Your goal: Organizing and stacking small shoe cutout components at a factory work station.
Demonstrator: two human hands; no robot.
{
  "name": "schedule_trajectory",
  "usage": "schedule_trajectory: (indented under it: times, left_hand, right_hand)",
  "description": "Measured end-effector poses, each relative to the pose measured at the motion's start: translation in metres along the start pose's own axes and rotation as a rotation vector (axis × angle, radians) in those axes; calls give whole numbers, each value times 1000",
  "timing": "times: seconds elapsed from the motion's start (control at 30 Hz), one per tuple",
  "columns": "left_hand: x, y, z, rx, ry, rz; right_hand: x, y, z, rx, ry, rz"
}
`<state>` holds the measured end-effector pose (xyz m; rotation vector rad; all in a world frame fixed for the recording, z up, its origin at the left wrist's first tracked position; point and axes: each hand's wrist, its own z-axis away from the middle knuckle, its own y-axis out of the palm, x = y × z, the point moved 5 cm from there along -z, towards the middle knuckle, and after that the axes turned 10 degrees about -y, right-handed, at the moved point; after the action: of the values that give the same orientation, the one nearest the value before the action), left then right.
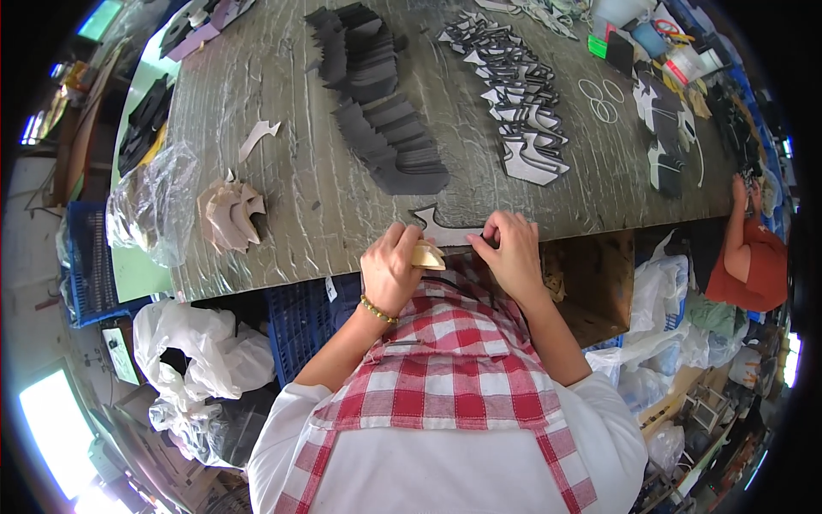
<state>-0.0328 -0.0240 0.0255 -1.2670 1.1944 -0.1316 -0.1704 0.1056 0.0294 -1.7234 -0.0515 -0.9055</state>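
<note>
At the table's near edge lies a flat grey cut piece (452,236) with a dark border and a pointed, curved left end. My left hand (391,267) is closed around a small pale yellow piece (426,254), whose exact kind I cannot make out, beside the cut piece's left part. With thumb and forefinger pinched together, my right hand (512,250) grips the cut piece's right end. Farther off is a long overlapping row of similar grey-and-black cut pieces (533,160). To its left, black foam-like sheets (390,146) are fanned out in stacks.
Brown cut pieces (229,216) are stacked at the left, near a clear plastic bag (158,206). Rubber rings (602,101) and dark pieces (664,128) lie at the right. A blue crate (300,321) stands under the table. Another person (749,257) works at the far right.
</note>
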Motion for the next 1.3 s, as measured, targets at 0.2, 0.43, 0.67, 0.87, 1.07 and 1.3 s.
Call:
schedule_trajectory:
  times: [0.2,0.43,0.67,0.87,1.07,1.3]
  left_hand:
    - [-10,1,-4,84,29,-119]
    - [20,-3,-5,245,-254,606]
    - [-2,10,-5,545,-517,1245]
    - [1,20,0,560,-457,986]
    - [2,14,-8,120,-382,1212]
    - [-25,-7,-1,170,-299,750]
  right_hand:
    - [12,-3,-4,-67,-224,10]
    - [-43,-38,-12,-157,-163,128]
    - [-20,-72,-35,-359,-253,134]
    - [38,-20,-25,67,-148,-552]
    - [18,-23,-18,-150,-46,-623]
    - [40,-39,0,-262,-135,-456]
